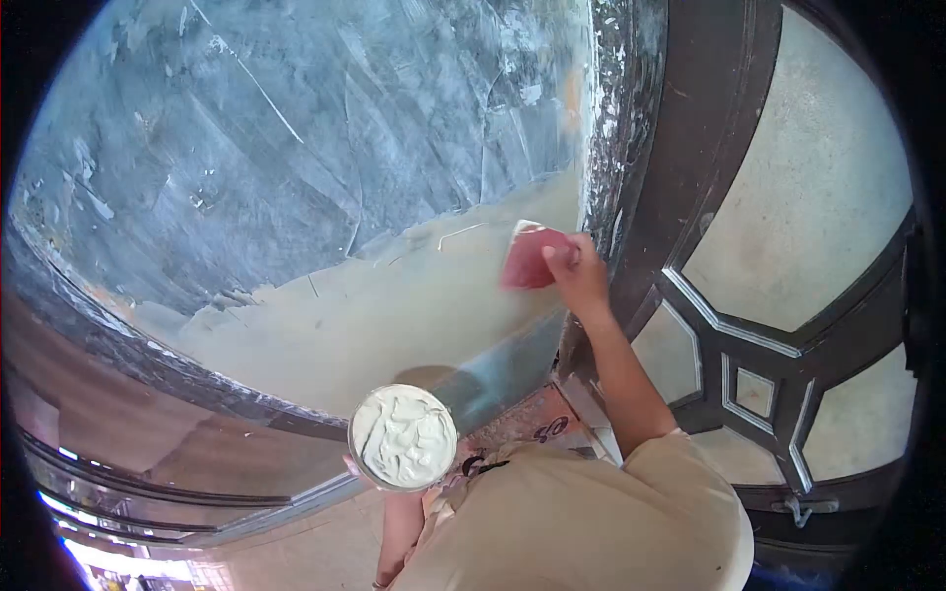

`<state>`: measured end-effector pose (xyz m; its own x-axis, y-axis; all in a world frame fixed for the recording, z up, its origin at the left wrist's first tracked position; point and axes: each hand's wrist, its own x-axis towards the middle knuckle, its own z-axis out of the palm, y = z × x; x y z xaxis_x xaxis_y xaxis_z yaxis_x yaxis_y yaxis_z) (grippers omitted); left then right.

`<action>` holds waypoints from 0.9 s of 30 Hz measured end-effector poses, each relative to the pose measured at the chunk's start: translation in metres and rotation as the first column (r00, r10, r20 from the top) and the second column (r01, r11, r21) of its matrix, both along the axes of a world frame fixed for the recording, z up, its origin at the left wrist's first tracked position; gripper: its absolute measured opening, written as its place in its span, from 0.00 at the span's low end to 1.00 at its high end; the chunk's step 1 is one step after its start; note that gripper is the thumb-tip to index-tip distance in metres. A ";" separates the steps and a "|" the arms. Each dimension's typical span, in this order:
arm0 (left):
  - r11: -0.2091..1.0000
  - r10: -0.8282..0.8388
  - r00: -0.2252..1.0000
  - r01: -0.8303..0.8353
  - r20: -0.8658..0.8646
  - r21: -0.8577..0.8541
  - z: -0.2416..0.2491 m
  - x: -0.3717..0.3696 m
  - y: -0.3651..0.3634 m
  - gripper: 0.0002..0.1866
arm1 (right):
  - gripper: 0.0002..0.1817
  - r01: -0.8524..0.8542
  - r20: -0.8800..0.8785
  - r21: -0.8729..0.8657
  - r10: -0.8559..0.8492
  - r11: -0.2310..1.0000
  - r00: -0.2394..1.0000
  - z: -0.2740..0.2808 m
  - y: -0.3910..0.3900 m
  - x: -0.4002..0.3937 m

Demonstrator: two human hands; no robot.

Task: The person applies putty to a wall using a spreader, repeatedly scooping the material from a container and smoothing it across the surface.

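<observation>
My right hand (581, 278) grips a red flat putty spreader (527, 260) with the thumb laid across it. Some white paste shows along the spreader's top edge, which is at or close to the wall; contact cannot be made out. A round tub (355, 419) of whitish putty (404, 436) sits in my left hand (355, 467), mostly hidden beneath it. The putty's surface is thick and ridged. Before me, the wall has a smooth cream coat (335, 330) across its lower part and a blue-grey streaked surface (266, 148) above.
A dark, paint-spattered frame (621, 108) edges the wall on the right. Beyond it stands a dark panelled door (709, 158) with pale panels and a metal latch (808, 509). Low near my body lies a reddish printed box or bag (527, 419). Tiled floor (296, 547) shows at lower left.
</observation>
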<state>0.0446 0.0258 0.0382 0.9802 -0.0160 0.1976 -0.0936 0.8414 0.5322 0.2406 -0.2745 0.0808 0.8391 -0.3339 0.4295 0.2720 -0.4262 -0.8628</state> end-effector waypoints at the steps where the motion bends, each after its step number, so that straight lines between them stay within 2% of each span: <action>1: 1.000 0.013 1.000 -0.013 -0.021 -0.012 0.000 -0.001 0.001 0.49 | 0.22 0.016 -0.025 0.023 -0.015 1.000 1.000 -0.002 -0.003 -0.002; 2: 0.999 0.025 0.999 -0.026 -0.044 -0.024 -0.001 -0.001 0.002 0.49 | 0.22 0.020 -0.024 0.022 -0.019 1.000 1.000 -0.004 0.001 -0.003; 4: 1.000 0.028 0.998 -0.029 -0.055 -0.007 -0.005 0.003 0.005 0.50 | 0.25 -0.119 0.033 -0.089 0.123 0.989 0.992 0.028 0.032 -0.019; 6: 0.999 0.029 0.992 -0.030 -0.123 -0.009 -0.010 0.008 0.007 0.49 | 0.25 -0.134 0.025 -0.152 0.140 0.979 0.990 0.052 0.061 -0.023; 8: 0.999 0.002 0.994 -0.006 -0.109 -0.035 -0.012 0.012 0.009 0.47 | 0.26 -0.151 0.018 -0.216 0.158 0.965 0.987 0.055 0.062 -0.018; 10: 0.995 -0.012 0.995 0.002 -0.099 -0.101 -0.014 0.014 0.011 0.49 | 0.26 0.025 0.025 -0.073 -0.023 0.997 0.999 0.031 0.045 -0.003; 13: 0.997 0.018 0.993 -0.027 -0.121 -0.074 -0.017 0.008 0.009 0.50 | 0.23 0.158 0.050 0.029 -0.160 0.987 0.986 -0.078 -0.016 0.024; 14: 0.996 0.030 0.988 -0.042 -0.149 -0.079 -0.019 0.007 0.010 0.51 | 0.23 0.163 0.051 0.026 -0.164 0.986 0.985 -0.081 -0.013 0.009; 15: 0.999 0.046 0.995 -0.048 -0.085 -0.025 -0.024 0.010 0.009 0.51 | 0.22 0.073 -0.072 0.289 -0.055 0.955 0.996 -0.083 -0.010 -0.009; 16: 0.999 0.041 0.996 -0.043 -0.081 -0.026 -0.023 0.013 0.008 0.51 | 0.20 0.014 -0.159 0.539 0.086 0.842 0.984 -0.075 -0.007 -0.021; 18: 1.000 -0.019 1.000 0.019 0.002 0.003 -0.016 0.012 0.006 0.49 | 0.19 -0.035 -0.133 0.597 0.142 0.801 0.981 -0.044 0.001 -0.023; 20: 1.000 0.013 0.998 -0.012 -0.058 0.013 -0.007 0.009 -0.002 0.49 | 0.18 -0.081 -0.104 0.654 0.195 0.752 0.975 -0.006 0.012 -0.017; 22: 0.998 -0.063 0.994 0.060 -0.085 -0.036 -0.006 0.013 -0.005 0.50 | 0.17 -0.315 0.087 0.626 0.337 0.714 0.938 0.025 0.018 -0.004; 26: 0.999 -0.043 0.997 0.042 -0.066 -0.028 -0.012 0.013 -0.008 0.50 | 0.17 -0.298 0.054 0.642 0.346 0.706 0.937 0.011 0.019 0.011; 27: 0.999 -0.040 0.999 0.040 -0.031 0.022 -0.006 0.014 -0.011 0.49 | 0.16 -0.231 -0.058 0.637 0.344 0.736 0.937 -0.011 0.012 0.007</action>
<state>0.0583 0.0150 0.0318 0.9842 -0.0593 0.1671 -0.0437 0.8321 0.5529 0.2480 -0.2624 0.0694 0.9758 -0.2074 0.0686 0.1270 0.2834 -0.9505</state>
